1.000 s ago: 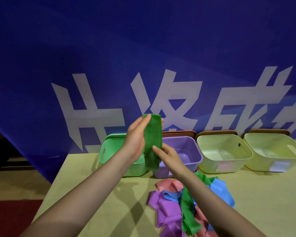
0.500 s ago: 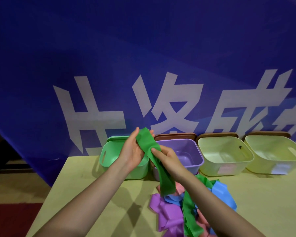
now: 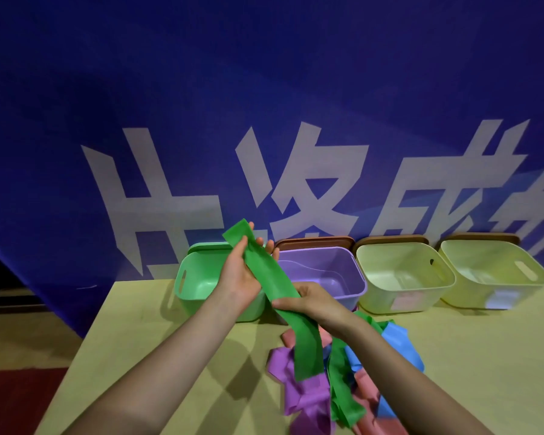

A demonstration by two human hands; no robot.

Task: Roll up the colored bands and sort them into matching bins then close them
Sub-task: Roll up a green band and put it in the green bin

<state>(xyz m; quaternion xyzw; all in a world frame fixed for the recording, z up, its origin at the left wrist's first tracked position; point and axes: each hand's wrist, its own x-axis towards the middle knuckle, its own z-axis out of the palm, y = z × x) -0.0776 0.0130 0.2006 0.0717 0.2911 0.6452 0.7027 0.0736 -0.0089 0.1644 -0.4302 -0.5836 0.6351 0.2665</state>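
A long green band (image 3: 278,296) stretches diagonally in the air in front of the bins. My left hand (image 3: 242,271) holds its upper end, thumb over the strip. My right hand (image 3: 305,299) pinches it lower down, and the free end hangs over the pile. The pile (image 3: 327,381) of purple, pink, blue and green bands lies on the table below my right arm. A green bin (image 3: 198,284) and a purple bin (image 3: 330,274) stand open behind my hands.
Two pale yellow-green bins (image 3: 402,277) (image 3: 490,274) stand open to the right, with brown lids (image 3: 314,241) leaning behind the row. A blue banner (image 3: 264,105) hangs behind the yellow table (image 3: 139,340). The table's left edge drops to the floor.
The green band went from bunched upright to stretched out. My right hand slid down along it, and its free end now hangs over the pile.
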